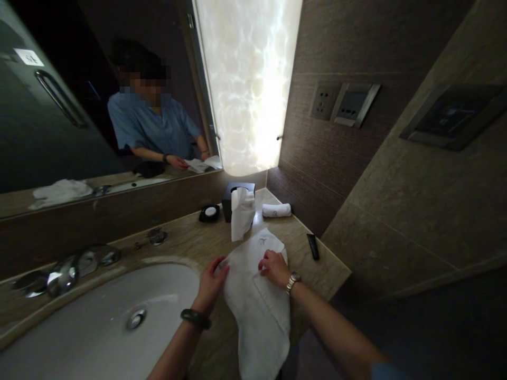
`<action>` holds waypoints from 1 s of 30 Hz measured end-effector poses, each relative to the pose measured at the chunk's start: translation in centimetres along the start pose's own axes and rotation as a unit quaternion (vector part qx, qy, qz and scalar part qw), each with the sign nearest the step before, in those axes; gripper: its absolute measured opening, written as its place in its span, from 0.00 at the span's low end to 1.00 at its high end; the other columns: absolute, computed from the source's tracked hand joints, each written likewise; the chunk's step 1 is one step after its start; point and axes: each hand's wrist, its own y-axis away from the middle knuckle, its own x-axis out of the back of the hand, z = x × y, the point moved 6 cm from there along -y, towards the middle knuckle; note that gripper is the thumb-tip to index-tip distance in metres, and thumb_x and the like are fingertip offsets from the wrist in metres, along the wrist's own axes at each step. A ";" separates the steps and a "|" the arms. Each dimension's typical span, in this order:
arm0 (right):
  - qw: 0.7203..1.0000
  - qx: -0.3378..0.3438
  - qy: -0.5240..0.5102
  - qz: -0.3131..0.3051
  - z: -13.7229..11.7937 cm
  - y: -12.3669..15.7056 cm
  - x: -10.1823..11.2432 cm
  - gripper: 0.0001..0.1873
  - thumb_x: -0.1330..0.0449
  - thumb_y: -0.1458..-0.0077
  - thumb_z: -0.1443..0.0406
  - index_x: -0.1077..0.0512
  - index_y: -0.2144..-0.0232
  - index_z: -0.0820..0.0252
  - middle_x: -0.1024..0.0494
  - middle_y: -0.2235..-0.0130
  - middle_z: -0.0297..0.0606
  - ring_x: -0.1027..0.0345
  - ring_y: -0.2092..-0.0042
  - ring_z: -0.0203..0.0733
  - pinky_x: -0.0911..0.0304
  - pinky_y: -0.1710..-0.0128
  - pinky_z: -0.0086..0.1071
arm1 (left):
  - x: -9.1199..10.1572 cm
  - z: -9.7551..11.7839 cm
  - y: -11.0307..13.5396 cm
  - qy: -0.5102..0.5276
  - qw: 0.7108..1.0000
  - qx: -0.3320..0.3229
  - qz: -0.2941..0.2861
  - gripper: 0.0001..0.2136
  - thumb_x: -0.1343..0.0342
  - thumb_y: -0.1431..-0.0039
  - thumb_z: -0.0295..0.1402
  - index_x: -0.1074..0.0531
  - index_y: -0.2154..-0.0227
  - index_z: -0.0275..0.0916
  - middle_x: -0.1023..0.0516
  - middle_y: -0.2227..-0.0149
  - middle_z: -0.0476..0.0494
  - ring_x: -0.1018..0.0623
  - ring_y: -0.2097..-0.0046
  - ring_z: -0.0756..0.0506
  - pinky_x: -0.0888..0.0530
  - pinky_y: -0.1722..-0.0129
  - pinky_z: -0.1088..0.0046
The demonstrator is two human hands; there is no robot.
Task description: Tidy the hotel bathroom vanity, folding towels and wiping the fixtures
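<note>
While we press a white towel [257, 295] flat on the bench [317, 264], its lower half hangs over the front edge at 6 o'clock. Our left hand [212, 282] pins the towel's left edge, fingers flat on the cloth, grip not closed round anything. Our right hand [274, 266] sits on the top layer near the middle, fingers curled; we cannot tell whether they pinch the fabric or only press it. Sink [99, 311] lies at 9 o'clock of the towel, just beside the left hand. Tissue box [236, 198] stands at 12 o'clock with a tissue [242, 214] hanging out, nearly touching the towel's far corner. Rolled towel [276, 210] at 1 o'clock, dark tube [312, 246] at 3 o'clock, soap dish [209, 212] at 11 o'clock. To smooth it well, we judge: keep the left edge pinned, slide the right palm outward, watch that the hanging part doesn't drag the cloth off the edge.
</note>
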 end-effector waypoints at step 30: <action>0.998 0.030 -0.055 0.001 2.1 10.2 -1.0 0.19 0.51 0.34 0.65 0.31 0.44 0.47 0.26 0.44 0.35 0.45 0.36 0.48 0.67 0.34 0.62 | -4.9 -0.5 7.9 -0.135 0.936 -0.003 -0.325 0.22 0.63 0.33 0.41 0.28 0.50 0.35 0.19 0.57 0.36 0.19 0.58 0.41 0.21 0.63 0.66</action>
